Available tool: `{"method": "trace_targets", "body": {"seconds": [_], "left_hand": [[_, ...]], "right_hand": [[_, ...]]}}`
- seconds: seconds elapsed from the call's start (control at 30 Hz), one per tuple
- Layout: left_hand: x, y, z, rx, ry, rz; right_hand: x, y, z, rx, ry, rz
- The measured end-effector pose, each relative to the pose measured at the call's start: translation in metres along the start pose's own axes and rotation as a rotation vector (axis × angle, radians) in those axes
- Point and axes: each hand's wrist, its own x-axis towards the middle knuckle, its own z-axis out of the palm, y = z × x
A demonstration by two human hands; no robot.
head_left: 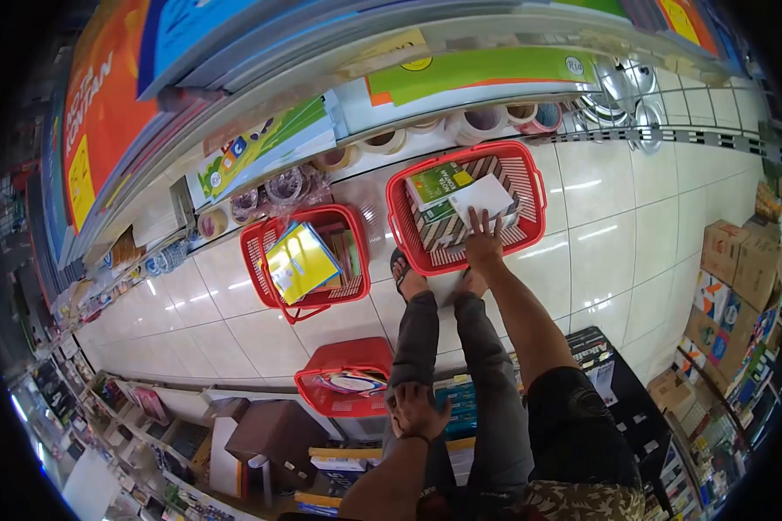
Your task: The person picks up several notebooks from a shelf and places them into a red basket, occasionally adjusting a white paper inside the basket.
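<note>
My right hand (484,239) reaches over the near rim of a red shopping basket (537,195), fingers spread and touching a white paper block (487,197). Beside that block, green note books marked Nota Kontan (439,184) lie in the same basket, over striped packs (443,233). My left hand (419,412) rests on my left leg with its fingers apart and holds nothing. A second red basket (362,260) stands to the left, with a yellow book (299,263) on top of other books.
A third red basket (321,358) with packets is near my left knee. Shelves with tape rolls (480,122) and books (104,113) run along the far side. Cardboard boxes (738,260) are stacked at right; a black carton (621,391) stands beside my right leg.
</note>
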Motion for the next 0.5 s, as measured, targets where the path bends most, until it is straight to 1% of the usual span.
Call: {"method": "trace_targets", "body": {"seconds": [0.03, 0.1, 0.13, 0.17, 0.33, 0.4, 0.43, 0.47, 0.5], "left_hand": [[0.002, -0.002, 0.001, -0.002, -0.091, -0.011], [0.002, -0.004, 0.003, -0.004, -0.103, -0.007], [0.001, -0.003, 0.004, -0.009, -0.109, -0.012], [0.001, -0.002, 0.004, -0.021, -0.109, -0.001], [0.003, -0.002, -0.006, 0.025, -0.021, 0.028], [0.006, -0.002, -0.010, 0.013, -0.032, 0.022], [0.007, -0.002, -0.013, 0.011, -0.070, 0.020], [0.008, -0.003, -0.017, 0.012, -0.108, 0.016], [0.009, -0.004, -0.019, 0.017, -0.103, 0.016]], "right_hand": [[0.011, -0.006, 0.035, -0.016, 0.195, 0.024], [0.002, -0.013, 0.033, 0.020, 0.219, 0.039], [-0.005, -0.019, 0.019, 0.055, 0.248, 0.044], [-0.015, -0.019, 0.002, 0.077, 0.200, 0.040], [-0.027, 0.002, -0.012, 0.051, 0.257, -0.038], [-0.028, 0.011, -0.019, 0.129, 0.149, -0.062], [-0.026, 0.013, -0.022, 0.129, 0.157, -0.060], [-0.024, 0.014, -0.023, 0.077, 0.117, -0.060], [-0.022, 0.013, -0.023, 0.028, 0.074, -0.062]]}}
